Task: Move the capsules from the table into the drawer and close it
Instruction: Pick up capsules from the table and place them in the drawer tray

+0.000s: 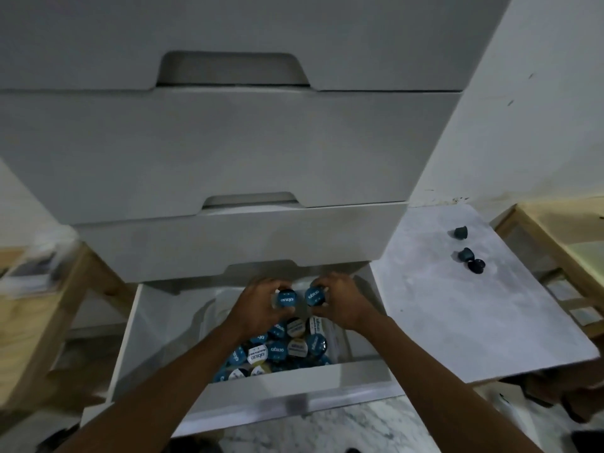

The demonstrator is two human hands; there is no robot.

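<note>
The bottom drawer (130,348) of a white chest is pulled open toward me. Inside lies a pile of capsules (284,348) with blue, white and gold lids. My left hand (258,305) holds a blue-lidded capsule (286,299) over the back of the drawer. Beside it my right hand (343,305) holds another blue-lidded capsule (314,296). On the grey table (457,315) to the right lie three dark capsules: one at the back (461,232) and two close together (466,254) (476,266).
Above the open drawer, three more white drawer fronts (228,152) are stacked, the lowest slightly out. Wooden furniture stands on the left (49,322) and on the right (555,243). A white wall (539,109) rises behind the table. Marble floor shows below.
</note>
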